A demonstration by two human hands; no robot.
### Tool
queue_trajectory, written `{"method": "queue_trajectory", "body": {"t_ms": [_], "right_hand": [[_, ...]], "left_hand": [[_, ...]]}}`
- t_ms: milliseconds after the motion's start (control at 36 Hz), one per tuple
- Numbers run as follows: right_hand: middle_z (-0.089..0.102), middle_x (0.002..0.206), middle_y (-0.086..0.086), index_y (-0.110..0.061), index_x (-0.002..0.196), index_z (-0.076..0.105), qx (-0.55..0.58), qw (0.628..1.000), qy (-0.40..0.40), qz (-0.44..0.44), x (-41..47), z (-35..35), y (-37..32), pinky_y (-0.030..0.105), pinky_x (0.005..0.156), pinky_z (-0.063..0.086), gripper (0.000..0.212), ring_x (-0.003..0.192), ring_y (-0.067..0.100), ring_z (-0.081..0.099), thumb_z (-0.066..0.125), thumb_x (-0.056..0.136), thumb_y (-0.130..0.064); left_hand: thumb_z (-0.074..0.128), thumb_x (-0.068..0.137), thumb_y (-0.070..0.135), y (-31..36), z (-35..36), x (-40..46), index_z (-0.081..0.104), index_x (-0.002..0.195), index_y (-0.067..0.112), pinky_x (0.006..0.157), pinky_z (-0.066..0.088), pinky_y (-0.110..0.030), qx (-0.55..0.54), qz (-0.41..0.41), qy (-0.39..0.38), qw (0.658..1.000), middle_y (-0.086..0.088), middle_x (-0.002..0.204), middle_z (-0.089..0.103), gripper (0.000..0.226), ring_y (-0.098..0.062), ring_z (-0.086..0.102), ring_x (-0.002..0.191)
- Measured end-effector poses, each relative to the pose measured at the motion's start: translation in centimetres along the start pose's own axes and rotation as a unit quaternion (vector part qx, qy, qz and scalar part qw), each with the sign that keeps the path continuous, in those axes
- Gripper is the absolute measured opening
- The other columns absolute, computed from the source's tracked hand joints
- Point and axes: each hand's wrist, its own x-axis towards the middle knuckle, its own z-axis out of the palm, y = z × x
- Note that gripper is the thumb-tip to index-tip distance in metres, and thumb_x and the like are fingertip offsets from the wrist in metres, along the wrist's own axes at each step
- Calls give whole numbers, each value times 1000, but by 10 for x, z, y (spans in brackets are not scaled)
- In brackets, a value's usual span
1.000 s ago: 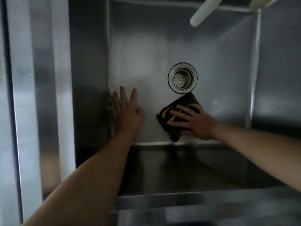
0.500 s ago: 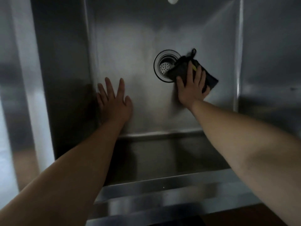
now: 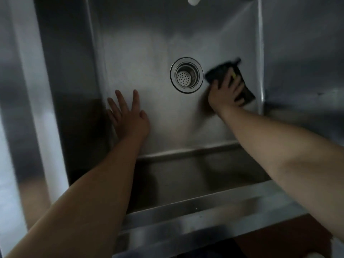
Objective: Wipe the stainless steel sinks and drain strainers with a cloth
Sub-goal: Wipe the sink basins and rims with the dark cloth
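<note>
A deep stainless steel sink (image 3: 141, 58) fills the view, with a round drain strainer (image 3: 186, 75) in the middle of its floor. My right hand (image 3: 226, 92) presses a black cloth (image 3: 219, 72) with a yellow mark flat on the sink floor, just right of the strainer and near the right wall. The cloth is blurred by motion. My left hand (image 3: 128, 116) lies flat on the floor at the left wall, fingers spread, holding nothing.
A white faucet tip (image 3: 193, 0) hangs at the top edge. The sink's front rim (image 3: 204, 213) runs across below my arms. Steel walls rise left (image 3: 61, 71) and right (image 3: 301, 62).
My right hand has slid the cloth off the strainer's edge to the right, toward the right wall. The strainer is now fully uncovered. My left hand stays planted at the left wall.
</note>
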Motion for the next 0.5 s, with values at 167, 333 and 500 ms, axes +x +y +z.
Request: {"method": "queue_trajectory", "body": {"t_ms": [167,333,500], "right_hand": [[-5,168,0,-44,156,-3,-52,980,-67,-179,32,-7,-87,65,115,2,65,153,28,-9,27,100,-55],[0,168,-1,-47,156,5,-164,883,-85,-431,7,3,-106,64,114,4,64,154,24,-5,34,100,-54],[-2,168,-9,-52,154,5,-135,928,-63,-341,37,-5,-46,57,116,4,66,154,15,-6,31,95,-65]], "left_hand": [[37,99,37,-1,5,2,-2,155,43,121,-8,-52,4,1,9,1000,-8,163,-22,69,-37,-20,149],[37,99,38,-1,3,0,-3,155,43,119,-11,-51,3,3,3,1000,-7,163,-24,68,-36,-22,149],[35,100,40,-4,-1,-4,-4,155,45,122,-5,-51,5,10,-6,1000,-4,163,-23,68,-34,-20,150]]}}
